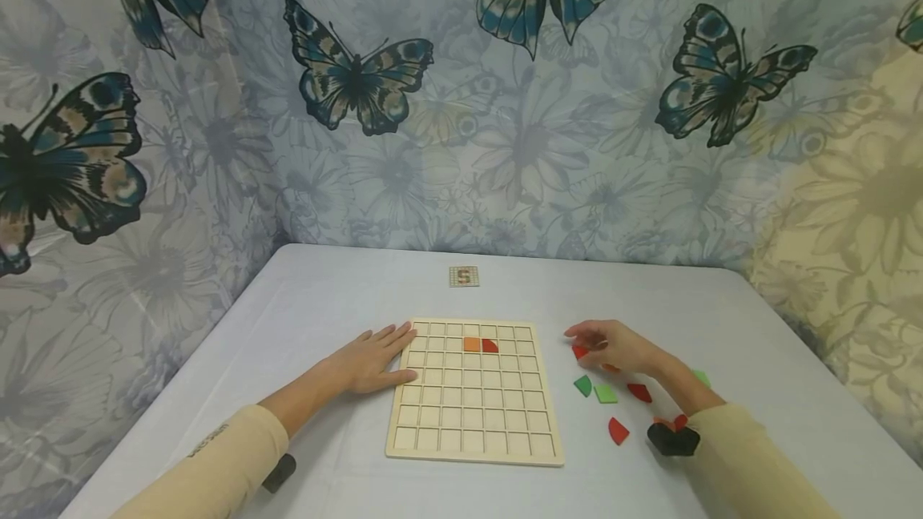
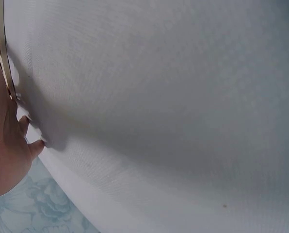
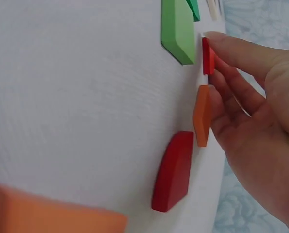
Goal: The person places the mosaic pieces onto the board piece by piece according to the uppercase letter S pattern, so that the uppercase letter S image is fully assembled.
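Plainly, the left hand (image 1: 371,360) is laid flat, fingers spread, with the left edge of the board (image 1: 472,419) touched by its fingertips and thumb. The card (image 1: 464,276) is set on the table (image 1: 324,439) beyond the board's far edge. In neighbouring cells toward the far side, an orange square (image 1: 472,344) and a red quarter (image 1: 489,346) are seated. To the right, a red piece (image 1: 579,352) is held between thumb and bent fingers of the right hand (image 1: 616,347); whether it is lifted cannot be told. Nearer, a dark green piece (image 1: 583,385) and a light green piece (image 1: 606,394) are scattered.
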### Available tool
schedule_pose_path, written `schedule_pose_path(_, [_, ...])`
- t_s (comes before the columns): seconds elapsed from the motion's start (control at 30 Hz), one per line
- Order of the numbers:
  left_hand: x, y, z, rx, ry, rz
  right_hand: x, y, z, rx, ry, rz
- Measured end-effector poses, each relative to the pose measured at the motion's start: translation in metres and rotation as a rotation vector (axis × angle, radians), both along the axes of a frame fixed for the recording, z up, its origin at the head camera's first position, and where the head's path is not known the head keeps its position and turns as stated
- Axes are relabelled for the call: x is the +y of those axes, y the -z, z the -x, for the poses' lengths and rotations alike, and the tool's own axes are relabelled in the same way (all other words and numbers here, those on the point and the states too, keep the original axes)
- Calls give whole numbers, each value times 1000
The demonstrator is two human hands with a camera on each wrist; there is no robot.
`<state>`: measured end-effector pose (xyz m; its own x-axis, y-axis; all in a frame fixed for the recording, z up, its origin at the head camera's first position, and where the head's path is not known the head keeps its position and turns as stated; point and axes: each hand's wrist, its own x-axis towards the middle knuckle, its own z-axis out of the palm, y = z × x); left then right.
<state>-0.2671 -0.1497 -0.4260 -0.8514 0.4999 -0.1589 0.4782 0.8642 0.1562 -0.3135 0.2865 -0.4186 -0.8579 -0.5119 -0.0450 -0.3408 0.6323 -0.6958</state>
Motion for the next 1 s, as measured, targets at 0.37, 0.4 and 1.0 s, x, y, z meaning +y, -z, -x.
schedule_pose_path(0.37, [2,-2,-1,-3,-3,0,-4,1,0,16,23,24])
schedule_pose_path(0.4, [2,-2,-1,-3,-3,2,-4,1,0,14,24,28])
schedule_pose_path(1.0, [1,-1,-1,-6,-3,10,-13,2,10,-45,226,127])
